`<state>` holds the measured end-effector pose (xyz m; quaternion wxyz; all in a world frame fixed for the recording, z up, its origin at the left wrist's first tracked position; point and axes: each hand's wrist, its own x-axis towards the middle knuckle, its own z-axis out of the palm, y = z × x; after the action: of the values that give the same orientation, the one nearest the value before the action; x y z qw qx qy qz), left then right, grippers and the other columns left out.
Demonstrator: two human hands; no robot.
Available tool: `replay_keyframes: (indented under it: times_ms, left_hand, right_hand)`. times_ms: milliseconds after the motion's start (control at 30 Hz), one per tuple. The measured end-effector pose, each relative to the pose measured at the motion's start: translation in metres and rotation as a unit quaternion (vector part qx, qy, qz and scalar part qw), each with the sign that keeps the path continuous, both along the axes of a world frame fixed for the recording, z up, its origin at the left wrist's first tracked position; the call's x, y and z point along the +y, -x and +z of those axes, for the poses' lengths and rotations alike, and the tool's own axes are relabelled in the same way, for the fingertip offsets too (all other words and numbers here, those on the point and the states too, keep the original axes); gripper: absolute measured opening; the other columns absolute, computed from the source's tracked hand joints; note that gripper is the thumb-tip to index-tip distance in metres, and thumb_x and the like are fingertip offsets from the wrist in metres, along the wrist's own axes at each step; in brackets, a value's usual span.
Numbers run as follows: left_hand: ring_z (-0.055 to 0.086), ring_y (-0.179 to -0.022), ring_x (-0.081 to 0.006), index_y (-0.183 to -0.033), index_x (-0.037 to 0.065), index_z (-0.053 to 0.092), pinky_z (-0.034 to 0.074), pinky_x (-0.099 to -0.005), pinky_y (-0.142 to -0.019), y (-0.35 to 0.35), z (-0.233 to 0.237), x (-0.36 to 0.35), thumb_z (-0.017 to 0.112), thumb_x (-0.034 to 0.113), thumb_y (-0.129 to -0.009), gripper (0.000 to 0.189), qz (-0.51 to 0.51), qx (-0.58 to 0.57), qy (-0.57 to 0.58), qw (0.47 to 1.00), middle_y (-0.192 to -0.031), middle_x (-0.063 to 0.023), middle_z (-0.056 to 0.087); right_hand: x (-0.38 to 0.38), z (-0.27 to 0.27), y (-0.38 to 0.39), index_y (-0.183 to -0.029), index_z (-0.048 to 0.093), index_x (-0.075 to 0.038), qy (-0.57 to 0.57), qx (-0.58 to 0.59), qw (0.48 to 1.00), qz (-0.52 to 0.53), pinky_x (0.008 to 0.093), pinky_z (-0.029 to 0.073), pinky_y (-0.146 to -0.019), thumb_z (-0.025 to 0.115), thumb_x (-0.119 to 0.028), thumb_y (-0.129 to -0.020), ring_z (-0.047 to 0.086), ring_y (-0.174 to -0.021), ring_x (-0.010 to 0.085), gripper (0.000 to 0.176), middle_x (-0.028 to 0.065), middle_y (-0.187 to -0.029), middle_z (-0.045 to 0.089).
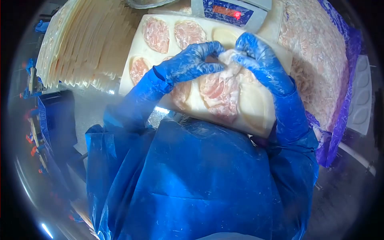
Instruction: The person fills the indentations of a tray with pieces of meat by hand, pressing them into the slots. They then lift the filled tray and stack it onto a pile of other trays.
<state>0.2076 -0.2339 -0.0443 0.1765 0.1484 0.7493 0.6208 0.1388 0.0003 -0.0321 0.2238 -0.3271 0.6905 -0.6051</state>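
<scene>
Raw meat pieces, pink and pale, sit in the oval hollows of a white moulded tray (256,128). Over its right half, my gloved right hand (264,62) pinches a whitish, stretchy strip of raw meat (230,60) between thumb and fingers. From the other side, my gloved left hand (192,62) curls its thumb and forefinger around the same strip, with a gap visible between them. Below the strip, a larger piece of raw meat (220,94) overlaps its hollow. Two meat pieces (156,35) (190,34) lie in the back row.
A scale (230,14) with a red lit display stands behind the tray. To the right, a purple-lined container (346,80) holds a big heap of pale raw meat (316,52). Stacked off-white sheets (88,44) stand at the left. A metal bowl rim (148,5) shows at the top.
</scene>
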Motion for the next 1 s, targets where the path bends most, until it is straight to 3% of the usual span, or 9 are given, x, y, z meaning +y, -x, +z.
replay_keyframes:
  times_ms: [167,200,333,400,500,600,667,767,1000]
  left_hand:
    - [0.062,-0.1,-0.0127,-0.13,-0.001,0.06,0.053,-0.0299,-0.088,0.002,0.009,0.017,0.074,0.023,-0.094,0.045,0.004,-0.014,0.019,1.0,-0.109,-0.0087,0.07]
    - [0.062,-0.099,-0.0121,-0.13,-0.001,0.061,0.053,-0.0288,-0.087,0.002,0.007,0.021,0.074,0.022,-0.094,0.045,0.015,-0.029,-0.045,0.998,-0.108,-0.0078,0.07]
    - [0.063,-0.1,-0.0104,-0.128,-0.001,0.063,0.053,-0.026,-0.089,-0.013,0.031,0.028,0.071,0.015,-0.095,0.037,0.071,-0.059,-0.113,0.989,-0.11,-0.0062,0.071]
    - [0.065,-0.098,-0.0107,-0.124,0.0,0.065,0.053,-0.0251,-0.088,-0.023,0.057,0.032,0.068,0.012,-0.097,0.03,0.084,-0.063,-0.199,0.974,-0.107,-0.0058,0.072]
    - [0.066,-0.095,-0.0111,-0.122,0.001,0.067,0.054,-0.025,-0.087,-0.034,0.076,0.032,0.068,0.012,-0.097,0.027,0.154,-0.074,-0.213,0.962,-0.103,-0.0039,0.072]
    - [0.066,-0.104,-0.0141,-0.128,0.002,0.063,0.052,-0.0287,-0.094,-0.033,0.068,0.017,0.068,0.012,-0.096,0.034,0.156,-0.089,-0.158,0.971,-0.111,-0.0055,0.071]
    - [0.064,-0.112,-0.0168,-0.136,0.002,0.058,0.051,-0.0328,-0.1,-0.035,0.072,0.011,0.068,0.012,-0.096,0.042,0.17,-0.096,-0.156,0.968,-0.119,-0.007,0.069]
    - [0.066,-0.104,-0.0174,-0.125,0.001,0.064,0.053,-0.0299,-0.093,-0.034,0.073,0.007,0.072,0.012,-0.093,0.035,0.223,-0.098,-0.253,0.936,-0.11,-0.0075,0.07]
    - [0.067,-0.098,-0.0169,-0.12,0.001,0.065,0.055,-0.031,-0.089,0.009,0.096,-0.02,0.068,0.015,-0.096,0.028,0.183,-0.032,-0.238,0.953,-0.109,-0.0078,0.069]
  right_hand:
    - [-0.005,0.048,0.013,-0.108,0.06,-0.006,0.089,-0.048,0.994,-0.036,0.0254,0.052,-0.089,0.066,0.001,-0.093,0.063,-0.096,0.0095,0.018,0.0013,-0.099,0.063]
    - [0.006,0.045,0.028,-0.121,0.058,-0.006,0.001,-0.016,0.998,-0.054,0.0263,0.055,-0.086,0.066,-0.007,-0.095,0.066,-0.107,0.017,0.027,0.0098,-0.116,0.066]
    - [0.007,0.025,0.031,-0.126,0.059,-0.005,0.016,0.14,0.99,0.004,0.0276,0.053,-0.092,0.07,-0.003,-0.092,0.064,-0.103,0.0134,0.036,0.0057,-0.109,0.066]
    - [0.002,0.004,0.007,-0.138,0.053,-0.002,0.152,-0.11,0.98,0.067,0.0299,0.053,-0.095,0.071,-0.005,-0.092,0.063,-0.111,0.0162,0.05,0.0093,-0.12,0.065]
    - [-0.007,-0.001,-0.055,-0.142,0.048,0.0,0.056,-0.239,0.969,0.026,0.0316,0.052,-0.099,0.068,-0.008,-0.095,0.061,-0.115,0.0177,0.051,0.0104,-0.125,0.061]
    - [-0.011,-0.051,-0.083,-0.139,0.048,0.0,0.248,-0.363,0.898,-0.024,0.0312,0.053,-0.098,0.066,-0.009,-0.097,0.063,-0.111,0.0189,0.046,0.0105,-0.123,0.06]
    - [-0.011,-0.034,-0.093,-0.115,0.064,-0.003,0.072,-0.125,0.99,-0.012,0.03,0.055,-0.08,0.064,-0.007,-0.096,0.064,-0.089,0.015,0.019,0.0075,-0.105,0.067]
    - [0.001,0.002,-0.096,-0.112,0.065,-0.005,-0.184,0.021,0.982,0.042,0.0343,0.053,-0.073,0.068,-0.011,-0.092,0.064,-0.08,0.0217,0.021,0.0117,-0.095,0.065]
    - [0.019,-0.013,-0.116,-0.105,0.069,-0.014,-0.232,0.171,0.957,-0.012,0.0468,0.051,-0.083,0.064,-0.015,-0.09,0.064,-0.096,0.0314,0.016,0.0101,-0.103,0.066]
